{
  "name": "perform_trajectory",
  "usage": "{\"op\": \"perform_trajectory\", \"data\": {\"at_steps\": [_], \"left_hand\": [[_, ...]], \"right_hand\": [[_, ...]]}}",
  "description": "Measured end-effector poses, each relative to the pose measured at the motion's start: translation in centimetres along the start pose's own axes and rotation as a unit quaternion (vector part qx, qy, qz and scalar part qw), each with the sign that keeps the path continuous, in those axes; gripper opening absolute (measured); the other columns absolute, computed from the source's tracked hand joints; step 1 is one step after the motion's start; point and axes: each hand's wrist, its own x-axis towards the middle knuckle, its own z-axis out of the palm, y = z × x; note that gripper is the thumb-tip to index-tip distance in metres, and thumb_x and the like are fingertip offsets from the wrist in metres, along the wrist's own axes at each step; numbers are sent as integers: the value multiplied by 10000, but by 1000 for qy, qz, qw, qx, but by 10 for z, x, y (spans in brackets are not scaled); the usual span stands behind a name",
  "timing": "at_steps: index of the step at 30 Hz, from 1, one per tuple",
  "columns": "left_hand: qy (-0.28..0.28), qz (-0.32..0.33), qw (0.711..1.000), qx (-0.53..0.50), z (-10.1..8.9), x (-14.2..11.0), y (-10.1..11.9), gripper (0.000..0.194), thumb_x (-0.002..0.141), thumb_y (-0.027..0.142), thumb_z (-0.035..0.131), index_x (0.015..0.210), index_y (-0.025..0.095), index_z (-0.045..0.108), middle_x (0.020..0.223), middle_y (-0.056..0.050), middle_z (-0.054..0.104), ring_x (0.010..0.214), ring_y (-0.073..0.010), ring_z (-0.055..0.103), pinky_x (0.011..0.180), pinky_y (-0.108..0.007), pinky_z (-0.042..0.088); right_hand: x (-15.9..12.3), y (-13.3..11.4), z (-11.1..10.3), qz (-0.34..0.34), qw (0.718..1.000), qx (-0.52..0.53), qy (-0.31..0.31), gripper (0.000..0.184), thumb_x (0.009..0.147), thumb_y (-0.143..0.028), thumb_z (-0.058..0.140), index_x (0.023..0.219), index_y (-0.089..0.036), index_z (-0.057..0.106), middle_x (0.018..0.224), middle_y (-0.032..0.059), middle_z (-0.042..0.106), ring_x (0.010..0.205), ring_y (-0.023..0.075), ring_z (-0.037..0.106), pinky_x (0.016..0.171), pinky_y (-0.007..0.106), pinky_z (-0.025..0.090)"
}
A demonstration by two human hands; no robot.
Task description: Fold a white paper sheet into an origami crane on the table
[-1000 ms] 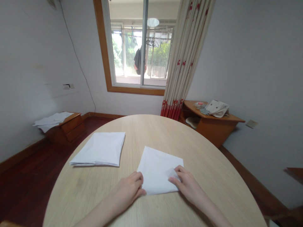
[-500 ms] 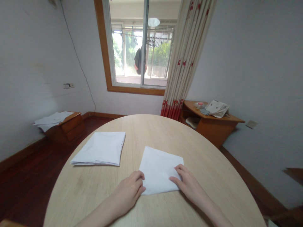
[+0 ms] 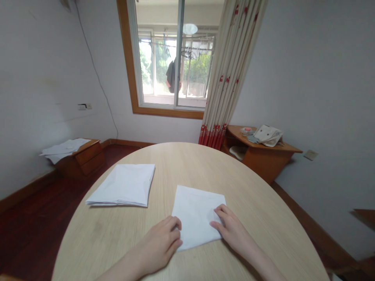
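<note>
A folded white sheet (image 3: 197,216), paper by its look, lies slightly askew on the round wooden table (image 3: 187,160). At its lower left edge, the curled fingers of my left hand (image 3: 164,242) take hold of the margin. Opposite, my right hand (image 3: 230,226) grips the right edge, thumb and fingers bent over the top face; the fingers underneath are hidden. Farther left on the tabletop rests a stack of folded white sheets (image 3: 123,183), which neither hand touches.
Beyond the table a patterned curtain (image 3: 230,78) hangs beside a window (image 3: 175,58). A low wooden cabinet (image 3: 89,156) with papers on it stands at the left wall. On the right is a corner desk (image 3: 260,164) bearing a cloth bag (image 3: 268,134).
The held sheet has turned a little and come nearer to me, its lower left corner lower. My left hand has moved slightly down and right; the right hand barely shifts.
</note>
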Motion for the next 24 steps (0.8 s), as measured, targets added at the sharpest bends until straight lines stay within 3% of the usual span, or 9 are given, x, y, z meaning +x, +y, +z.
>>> {"op": "perform_trajectory", "data": {"at_steps": [6, 10, 13, 19, 24], "left_hand": [[-5, -29, 999, -22, -5, 2, 3, 105, 932, 174, 433, 968, 198, 528, 1002, -51, 600, 914, -204, 560, 813, -321, 468], [-3, 10, 1000, -28, -1, 1, 0, 277, 963, 166, 392, 1212, 231, 494, 1223, -56, 591, 1116, -207, 546, 970, -351, 437], [-24, 37, 999, -25, 1, 1, -2, 407, 954, 165, 415, 1349, 260, 433, 1383, -45, 516, 1274, -202, 463, 1101, -398, 333], [-79, 59, 995, -9, -5, 3, -1, 625, 856, 225, 586, 1437, 254, 355, 1465, -80, 424, 1349, -237, 380, 1155, -522, 157], [-72, 63, 995, -14, -6, 3, 3, 595, 866, 433, 620, 1393, 224, 437, 1412, -124, 484, 1310, -259, 430, 1148, -543, 130]], "right_hand": [[-1, 4, 2, -23, 1000, -2, 16, 46, 829, -218, 515, 795, -200, 542, 962, 75, 571, 915, 220, 579, 856, 346, 463], [-2, 6, 3, -35, 999, -12, 23, 37, 827, -213, 525, 796, -205, 544, 950, 74, 575, 922, 227, 576, 859, 352, 464], [-3, 5, 3, -46, 999, -18, 19, 33, 829, -196, 517, 811, -202, 544, 946, 74, 572, 928, 227, 569, 855, 349, 464], [-4, -1, 2, -49, 998, -21, 13, 112, 907, -249, 447, 888, -202, 547, 973, 75, 571, 935, 220, 565, 859, 355, 458], [-2, -4, 2, -52, 998, -22, 19, 186, 952, -290, 378, 872, -211, 526, 959, 73, 570, 924, 213, 564, 852, 354, 460]]}}
